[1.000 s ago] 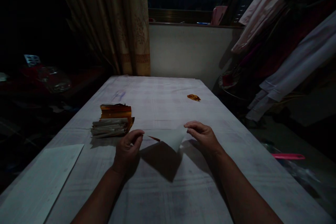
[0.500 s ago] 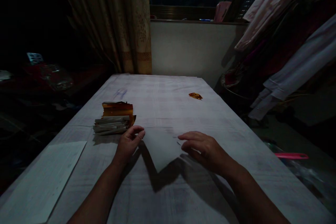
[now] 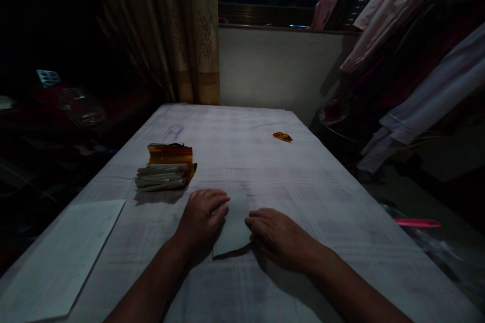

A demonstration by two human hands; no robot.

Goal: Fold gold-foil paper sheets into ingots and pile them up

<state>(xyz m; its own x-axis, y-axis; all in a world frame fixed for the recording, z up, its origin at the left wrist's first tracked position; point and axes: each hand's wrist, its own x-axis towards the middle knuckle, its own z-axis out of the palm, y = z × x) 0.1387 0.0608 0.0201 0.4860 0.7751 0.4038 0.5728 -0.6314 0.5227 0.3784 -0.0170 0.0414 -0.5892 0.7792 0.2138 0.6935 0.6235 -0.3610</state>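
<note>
Large sheet [image 3: 68, 257]: white, flat along the tabletop's [image 3: 242, 156] left side.
Stack [image 3: 162, 176]: grey and gold folded pieces, probably set there for easy reach.
Left hand [image 3: 202, 214]: half curled, fingertips at the small sheet's [image 3: 235, 232] left edge; whether it pinches, I cannot tell.
Small sheet: pale, plain, between both hands, near edge seemingly slightly raised.
Right hand [image 3: 278, 237]: loosely curled at the opposite edge, grip unclear; the pair probably steadies the paper.
Gold piece [image 3: 282, 137]: shiny, pointed, well beyond.
</note>
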